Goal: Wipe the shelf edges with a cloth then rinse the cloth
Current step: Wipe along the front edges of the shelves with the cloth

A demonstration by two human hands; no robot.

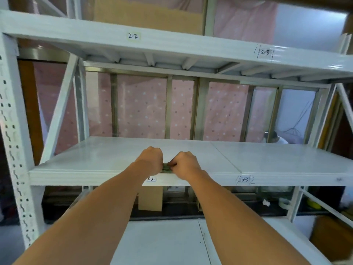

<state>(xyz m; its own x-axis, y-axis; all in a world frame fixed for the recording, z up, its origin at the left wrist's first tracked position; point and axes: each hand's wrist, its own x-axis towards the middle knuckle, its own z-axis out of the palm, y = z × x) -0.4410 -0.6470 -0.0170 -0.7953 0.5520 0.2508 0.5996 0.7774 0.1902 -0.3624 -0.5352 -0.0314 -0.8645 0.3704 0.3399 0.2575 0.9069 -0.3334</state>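
Both hands met at the front edge of the middle shelf, the left hand and right hand each curled tight, pinching a small green cloth between them, just above the "3-2" label

Labels "2-2", "2-3" on upper shelf edge; "3-2", "3-3" on middle shelf edge.

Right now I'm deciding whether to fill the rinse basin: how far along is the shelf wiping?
Nothing visibly finished: wiped and unwiped edges look alike. In hand: the left hand and right hand bunch a green cloth at the middle shelf front edge, above the 3-2 label. Left: that edge toward the 3-3 label, perhaps the top shelf, then rinsing; no water in sight.
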